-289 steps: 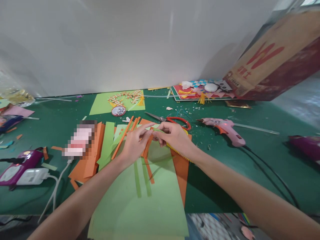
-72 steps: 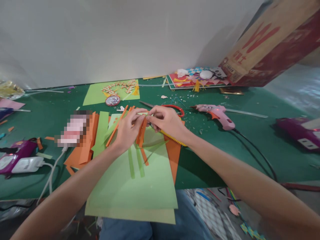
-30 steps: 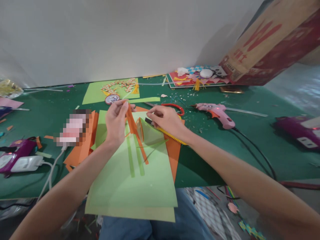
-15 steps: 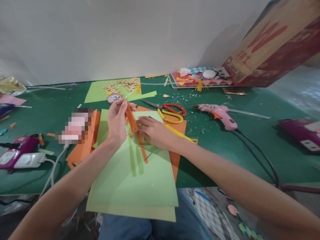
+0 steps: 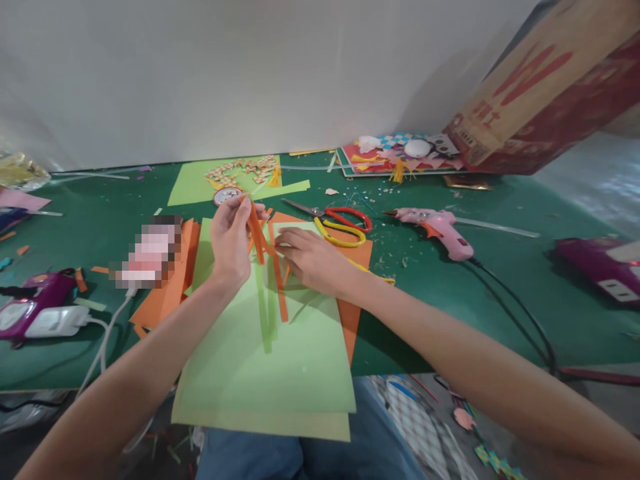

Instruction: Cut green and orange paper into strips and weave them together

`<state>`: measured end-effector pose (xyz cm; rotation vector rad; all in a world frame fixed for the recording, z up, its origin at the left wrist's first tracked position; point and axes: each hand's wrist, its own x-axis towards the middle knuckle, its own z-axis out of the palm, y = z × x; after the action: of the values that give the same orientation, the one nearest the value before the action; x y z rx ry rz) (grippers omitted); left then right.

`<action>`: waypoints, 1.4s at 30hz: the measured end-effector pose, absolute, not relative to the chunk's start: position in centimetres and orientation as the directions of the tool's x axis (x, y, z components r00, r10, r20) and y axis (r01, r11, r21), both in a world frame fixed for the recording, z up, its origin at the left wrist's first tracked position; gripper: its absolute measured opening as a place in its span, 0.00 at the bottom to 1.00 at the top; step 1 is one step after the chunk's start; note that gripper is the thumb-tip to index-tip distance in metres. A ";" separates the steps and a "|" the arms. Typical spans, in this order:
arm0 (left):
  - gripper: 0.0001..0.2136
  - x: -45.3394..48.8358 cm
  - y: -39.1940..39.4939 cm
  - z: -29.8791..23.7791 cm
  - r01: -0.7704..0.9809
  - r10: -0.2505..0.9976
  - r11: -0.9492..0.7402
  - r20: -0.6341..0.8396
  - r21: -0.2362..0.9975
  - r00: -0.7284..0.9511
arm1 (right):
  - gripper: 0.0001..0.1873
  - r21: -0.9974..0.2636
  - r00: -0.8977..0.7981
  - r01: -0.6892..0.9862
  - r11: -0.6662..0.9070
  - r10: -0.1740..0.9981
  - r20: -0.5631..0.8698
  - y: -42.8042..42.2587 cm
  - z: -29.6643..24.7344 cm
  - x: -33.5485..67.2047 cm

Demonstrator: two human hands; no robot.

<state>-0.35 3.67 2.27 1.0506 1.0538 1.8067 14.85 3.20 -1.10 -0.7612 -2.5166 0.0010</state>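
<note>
My left hand (image 5: pixel 231 235) pinches folded orange paper strips (image 5: pixel 257 237) between thumb and fingers, above a stack of light green paper sheets (image 5: pixel 280 373). From that pinch the strips hang down, and one long orange strip (image 5: pixel 280 293) slants toward my right hand (image 5: pixel 311 259). The right fingers are curled together at this strip's upper part, closed on it as far as can be seen; the fingertips are partly hidden. Narrow green strips (image 5: pixel 265 320) lie on the sheets below. Just beyond the right hand rest scissors (image 5: pixel 345 225) with red and yellow handles.
A pink glue gun (image 5: pixel 440 227) with a black cord lies at right. Orange paper (image 5: pixel 165 293) and a pixelated phone-like object (image 5: pixel 153 250) on a white cable are at left, near a purple power strip (image 5: pixel 45 297). A woven paper chain (image 5: pixel 243 172) lies behind. A paper bag (image 5: pixel 530 93) leans at back right.
The long orange strip's lower end has swung slightly left and now hangs steeper. The strips under my left hand have spread apart a little. Both hands have shifted only slightly.
</note>
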 end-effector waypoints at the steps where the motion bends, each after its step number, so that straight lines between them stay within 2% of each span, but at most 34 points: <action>1: 0.05 -0.4 3.7 2.3 -0.219 0.895 -0.354 0.261 0.909 -0.363 | 0.17 -0.123 -0.702 0.519 0.846 0.503 0.505 3.3 -0.9 15.1; 4: 0.06 -0.4 3.9 2.3 -0.223 0.891 -0.362 0.265 0.905 -0.370 | 0.18 -0.102 -0.610 0.560 0.822 0.492 0.621 3.7 -0.2 15.9; 6: 0.05 -0.5 4.0 2.2 -0.213 0.889 -0.371 0.279 0.904 -0.364 | 0.18 -0.136 -0.524 0.610 0.781 0.525 0.671 3.8 0.2 16.5; 9: 0.04 -0.7 4.0 1.9 -0.201 0.891 -0.378 0.296 0.904 -0.345 | 0.16 -0.292 -0.376 0.631 0.719 0.612 0.696 4.2 0.5 17.1; 12: 0.04 -0.8 4.0 1.6 -0.176 0.897 -0.365 0.295 0.914 -0.329 | 0.15 -0.522 -0.205 0.555 0.648 0.714 0.669 4.6 0.9 17.5; 14: 0.05 -0.8 4.1 1.5 -0.155 0.899 -0.360 0.297 0.920 -0.321 | 0.15 -0.734 -0.074 0.424 0.530 0.828 0.556 4.9 1.3 17.7; 16: 0.05 -0.7 4.1 1.5 -0.141 0.906 -0.352 0.299 0.925 -0.301 | 0.14 -0.934 0.014 0.195 0.299 0.951 0.307 5.2 2.0 17.9; 17: 0.05 -0.7 4.1 1.5 -0.136 0.909 -0.350 0.301 0.927 -0.288 | 0.14 -0.982 0.028 0.061 0.178 0.983 0.180 5.4 2.3 18.1; 18: 0.04 -0.6 4.0 1.4 -0.130 0.913 -0.348 0.304 0.928 -0.272 | 0.15 -0.994 0.028 -0.076 0.083 0.996 0.081 5.6 2.6 18.2; 20: 0.04 -0.5 3.9 1.4 -0.106 0.917 -0.355 0.323 0.929 -0.235 | 0.16 -0.955 0.011 -0.295 -0.025 0.999 -0.030 6.0 3.0 18.6; 22: 0.04 -0.4 3.6 1.3 -0.060 0.914 -0.377 0.361 0.924 -0.186 | 0.16 -0.904 -0.020 -0.421 -0.073 0.997 -0.072 6.3 3.1 19.0; 24: 0.05 -0.2 3.3 1.3 -0.001 0.908 -0.401 0.397 0.916 -0.130 | 0.16 -0.875 -0.052 -0.474 -0.096 0.995 -0.081 6.6 3.1 19.3; 30: 0.05 0.2 2.7 1.3 0.094 0.897 -0.434 0.440 0.896 -0.049 | 0.21 -0.896 -0.075 -0.435 -0.085 0.996 -0.058 6.4 2.7 19.4; 37: 0.04 0.1 2.7 1.4 0.101 0.902 -0.426 0.430 0.899 -0.024 | 0.12 -0.922 -0.044 -0.387 -0.015 0.999 0.002 5.9 2.5 18.9; 42: 0.05 0.3 2.5 1.5 0.127 0.902 -0.426 0.431 0.896 -0.016 | 0.18 -0.905 -0.074 -0.425 -0.037 0.997 -0.006 6.0 2.7 19.0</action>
<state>0.25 2.54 1.52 1.6061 1.0895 1.5067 19.01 6.00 2.67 -0.8582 -0.9162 1.4532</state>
